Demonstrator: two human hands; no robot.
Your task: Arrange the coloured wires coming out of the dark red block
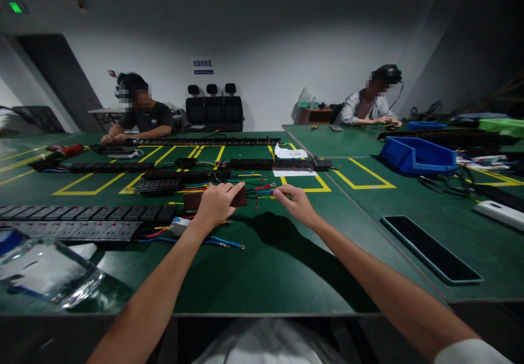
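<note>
Gripping module, left hand, right hand pinching wire

Both arms outstretched, fingers pinched

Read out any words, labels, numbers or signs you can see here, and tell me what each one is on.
Blue wall sign: white characters, too blurred to read.
Green lit sign near the ceiling: a glowing mark, no legible word.
White paper on the green table: faint print, too small to read.
Dark module in the left hand: no readable marking.
</note>
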